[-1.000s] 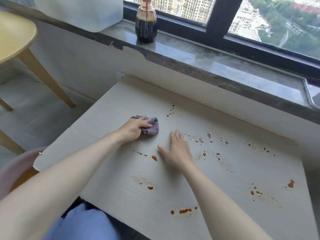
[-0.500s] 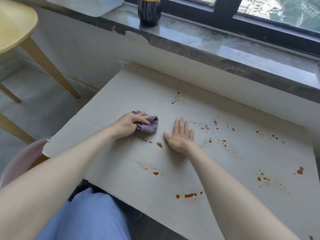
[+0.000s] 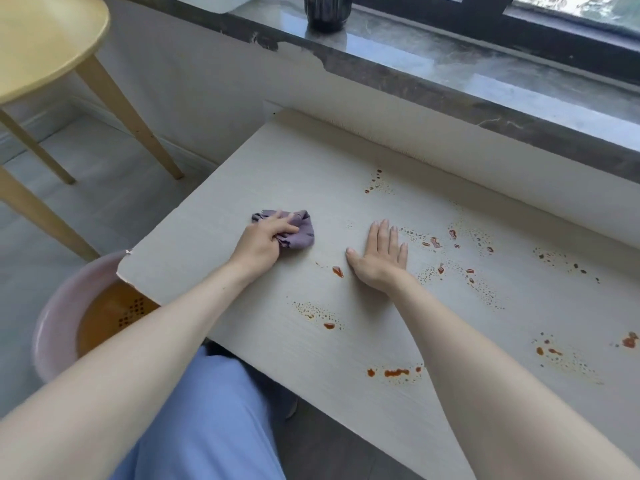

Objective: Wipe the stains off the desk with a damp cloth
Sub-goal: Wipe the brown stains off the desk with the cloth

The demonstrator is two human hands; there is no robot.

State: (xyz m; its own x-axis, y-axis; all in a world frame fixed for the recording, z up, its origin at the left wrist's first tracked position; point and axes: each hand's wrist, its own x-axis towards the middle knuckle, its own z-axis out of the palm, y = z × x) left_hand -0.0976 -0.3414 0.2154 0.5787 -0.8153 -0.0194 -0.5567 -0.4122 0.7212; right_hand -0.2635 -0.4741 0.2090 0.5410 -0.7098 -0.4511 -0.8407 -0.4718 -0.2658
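Farthest left, a round yellow table stands on the floor, and nearer the person a pink basin of brownish water sits partly under the corner of the pale desk. On the desk's left part the left hand grips a bunched purple cloth, fingers curled over it and pressing it to the surface. Just right of the cloth, a reddish-brown drop lies between the two hands. The right hand lies flat on the desk, palm down, fingers straight and close together, holding nothing. Beyond it more stains scatter toward the right, others lie along the near edge, and one blot sits at the far right. A dark bottle stands on the stone windowsill behind the desk.
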